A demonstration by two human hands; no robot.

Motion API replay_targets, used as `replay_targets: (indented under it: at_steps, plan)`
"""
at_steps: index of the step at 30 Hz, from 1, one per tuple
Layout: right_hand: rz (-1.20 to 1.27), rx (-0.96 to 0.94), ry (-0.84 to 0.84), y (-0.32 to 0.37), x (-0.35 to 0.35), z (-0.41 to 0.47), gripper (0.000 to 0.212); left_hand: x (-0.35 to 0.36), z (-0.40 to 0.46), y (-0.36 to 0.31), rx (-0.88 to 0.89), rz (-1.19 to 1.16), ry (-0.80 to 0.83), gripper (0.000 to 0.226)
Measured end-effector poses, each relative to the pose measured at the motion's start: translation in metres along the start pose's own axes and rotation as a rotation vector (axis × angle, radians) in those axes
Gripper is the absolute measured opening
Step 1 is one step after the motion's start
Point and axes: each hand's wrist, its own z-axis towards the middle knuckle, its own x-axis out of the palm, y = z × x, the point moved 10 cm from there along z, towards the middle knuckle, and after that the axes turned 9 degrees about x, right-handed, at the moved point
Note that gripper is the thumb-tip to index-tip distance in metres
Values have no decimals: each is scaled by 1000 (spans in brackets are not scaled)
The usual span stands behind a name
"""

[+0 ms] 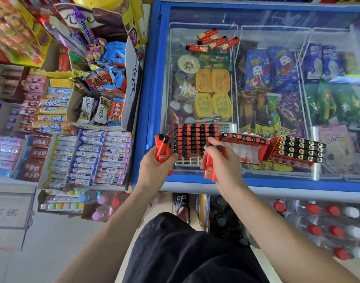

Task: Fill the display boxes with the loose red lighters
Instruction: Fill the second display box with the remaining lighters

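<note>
Head view looks down on both hands at the near edge of the freezer lid [256, 180]. Left hand [154, 170] curls round a small bunch of red lighters [162, 150]; right hand [220, 160] grips another [209, 170], fingertips over the nearly full display box [195, 139]. Two more boxes [246, 148] [297, 150] sit just right; five loose lighters [212, 41] lie well back on the glass. They look light, hard and slick, so I'd pinch each by its body and drop it base-first into an empty cell.
</note>
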Motion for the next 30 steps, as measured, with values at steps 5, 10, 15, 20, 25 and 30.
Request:
replay_targets:
  at_steps: [5, 10, 15, 20, 25, 30]
  plan:
    - [226, 52, 44, 7, -8, -6, 30, 6, -9, -14, 39, -8, 13, 22]
    - [-32, -59, -28, 15, -19, -2, 22, 28, -16, -27, 23, -78, 136, 24]
    - [-39, -91, 6, 20, -15, -5, 20, 48, -20, -32, 17, -43, 295, 24]
    - [-207, -161, 70, 35, -13, -9, 19, 37, -13, -35, 44, -6, 254, 19]
    - [-678, -392, 86, 57, -5, -15, 19, 16, -7, -28, 78, 70, 177, 13]
    - [-1123, -726, 81, 53, 24, -26, 23, -1, 1, -13, 51, 77, 71, 15]
